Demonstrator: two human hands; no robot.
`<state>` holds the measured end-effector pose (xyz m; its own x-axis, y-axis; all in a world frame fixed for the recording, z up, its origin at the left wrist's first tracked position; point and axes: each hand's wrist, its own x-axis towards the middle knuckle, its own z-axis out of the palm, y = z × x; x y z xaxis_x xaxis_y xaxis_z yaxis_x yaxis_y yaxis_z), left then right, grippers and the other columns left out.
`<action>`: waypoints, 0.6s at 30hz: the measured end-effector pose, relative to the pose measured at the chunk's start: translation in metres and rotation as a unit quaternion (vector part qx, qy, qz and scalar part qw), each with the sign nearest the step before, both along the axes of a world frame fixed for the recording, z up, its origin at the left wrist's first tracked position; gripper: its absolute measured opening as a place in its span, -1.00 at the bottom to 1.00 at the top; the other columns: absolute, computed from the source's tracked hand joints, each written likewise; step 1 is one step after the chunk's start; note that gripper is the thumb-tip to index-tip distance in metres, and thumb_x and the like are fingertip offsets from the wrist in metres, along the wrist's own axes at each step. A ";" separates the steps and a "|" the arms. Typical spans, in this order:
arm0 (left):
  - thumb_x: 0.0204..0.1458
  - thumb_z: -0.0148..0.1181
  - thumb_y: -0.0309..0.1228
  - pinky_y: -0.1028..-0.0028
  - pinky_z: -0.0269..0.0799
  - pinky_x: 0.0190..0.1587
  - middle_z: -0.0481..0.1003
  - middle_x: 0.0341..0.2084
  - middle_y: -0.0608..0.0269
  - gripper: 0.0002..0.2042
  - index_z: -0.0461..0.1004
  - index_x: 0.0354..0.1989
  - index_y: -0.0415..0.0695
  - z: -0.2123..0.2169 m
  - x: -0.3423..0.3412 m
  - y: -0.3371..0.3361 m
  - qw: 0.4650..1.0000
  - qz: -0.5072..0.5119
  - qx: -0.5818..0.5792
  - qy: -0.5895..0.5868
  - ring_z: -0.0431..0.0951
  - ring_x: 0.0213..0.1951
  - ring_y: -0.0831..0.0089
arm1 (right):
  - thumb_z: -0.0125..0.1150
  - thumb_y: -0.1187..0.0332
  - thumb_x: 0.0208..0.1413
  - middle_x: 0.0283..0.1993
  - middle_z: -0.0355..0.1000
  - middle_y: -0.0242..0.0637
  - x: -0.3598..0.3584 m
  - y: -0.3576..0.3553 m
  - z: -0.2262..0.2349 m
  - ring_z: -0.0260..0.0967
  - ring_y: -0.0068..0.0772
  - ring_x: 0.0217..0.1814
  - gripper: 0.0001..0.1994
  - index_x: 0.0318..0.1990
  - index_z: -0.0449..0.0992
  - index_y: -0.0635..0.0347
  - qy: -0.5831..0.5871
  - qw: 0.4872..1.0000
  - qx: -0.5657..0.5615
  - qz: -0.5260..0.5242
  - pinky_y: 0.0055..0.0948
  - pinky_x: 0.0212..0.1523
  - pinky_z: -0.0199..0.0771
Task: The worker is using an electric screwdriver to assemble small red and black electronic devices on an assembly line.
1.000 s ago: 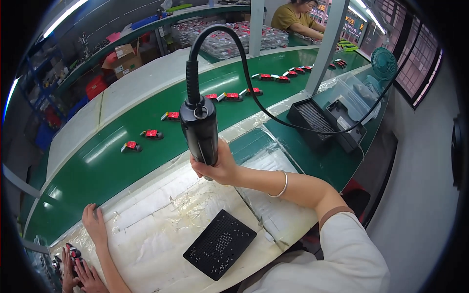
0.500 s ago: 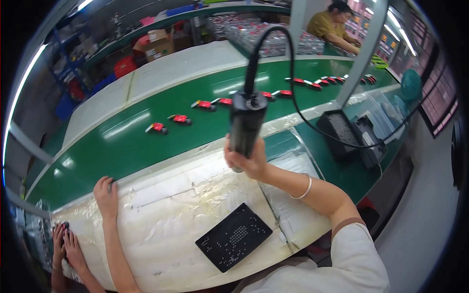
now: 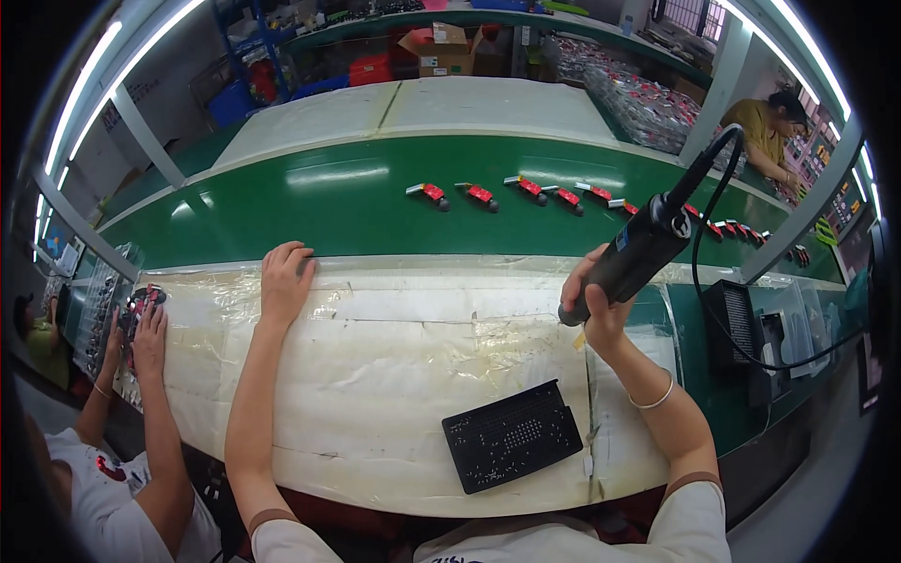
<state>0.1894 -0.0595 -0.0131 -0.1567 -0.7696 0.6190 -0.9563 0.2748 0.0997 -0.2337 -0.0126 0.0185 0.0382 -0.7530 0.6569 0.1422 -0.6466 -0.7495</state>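
My right hand [image 3: 593,302] grips a black electric screwdriver [image 3: 641,249], tilted with its tip down near the worktable and its black cable looping up and off to the right. My left hand [image 3: 286,278] rests flat and open on the far edge of the worktable [image 3: 375,375], which is covered in taped clear plastic. A black perforated tray [image 3: 511,435] lies on the table near its front edge, below and left of my right hand.
A green conveyor belt [image 3: 282,211] runs behind the table with several small red parts [image 3: 481,194] in a row. A black box [image 3: 732,324] stands at the right. Another person's hands [image 3: 141,319] work at the left; a further person stands far right.
The view has swung left. My right hand has lowered the screwdriver and tilted it toward the table. My left hand has stayed on the table's far edge.
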 end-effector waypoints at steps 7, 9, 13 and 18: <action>-0.11 0.17 -0.49 0.34 0.19 0.05 0.40 -0.17 0.25 -0.72 0.41 -0.15 -0.10 0.006 -0.045 -0.033 0.995 -0.100 0.000 -0.031 0.36 -0.05 0.28 | 0.14 0.09 0.07 -0.57 0.27 -0.31 -0.005 -0.005 0.000 0.22 -0.57 -0.64 -0.55 -0.11 0.13 0.21 0.010 1.000 -0.018 -0.003 -0.60 -0.59 0.24; -0.11 0.17 -0.49 0.34 0.18 0.06 0.38 -0.15 0.26 -0.67 0.39 -0.10 -0.08 0.014 -0.077 -0.054 0.989 -0.140 -0.008 -0.053 0.35 -0.03 0.31 | 0.10 0.44 0.04 -0.53 0.32 -0.25 -0.007 -0.006 -0.004 0.28 -0.55 -0.62 -0.69 -0.11 0.20 0.34 -0.040 0.998 -0.046 0.030 -0.59 -0.58 0.27; -0.11 0.18 -0.48 0.31 0.15 0.10 0.33 -0.05 0.27 -0.64 0.37 -0.06 -0.04 0.016 -0.121 -0.107 0.985 -0.166 -0.002 -0.050 0.29 0.06 0.33 | 0.13 0.39 0.04 -0.53 0.32 -0.26 -0.006 -0.002 -0.003 0.28 -0.55 -0.62 -0.66 -0.11 0.19 0.33 -0.036 0.998 -0.041 0.021 -0.59 -0.59 0.27; -0.16 0.29 -0.32 0.11 -0.10 0.26 0.18 0.18 0.30 -0.65 0.42 -0.12 0.11 0.026 -0.144 -0.152 0.961 -0.123 0.223 -0.109 0.01 0.28 0.24 | 0.14 0.06 0.05 -0.58 0.26 -0.30 -0.001 -0.001 -0.001 0.23 -0.54 -0.65 -0.53 -0.12 0.12 0.22 -0.011 1.000 -0.008 0.006 -0.58 -0.61 0.28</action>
<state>0.0454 -0.2115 0.0124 -0.4569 -0.8737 0.1670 -0.8792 0.4721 0.0642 -0.2344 -0.0134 0.0173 0.0321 -0.7417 0.6699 0.1664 -0.6570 -0.7353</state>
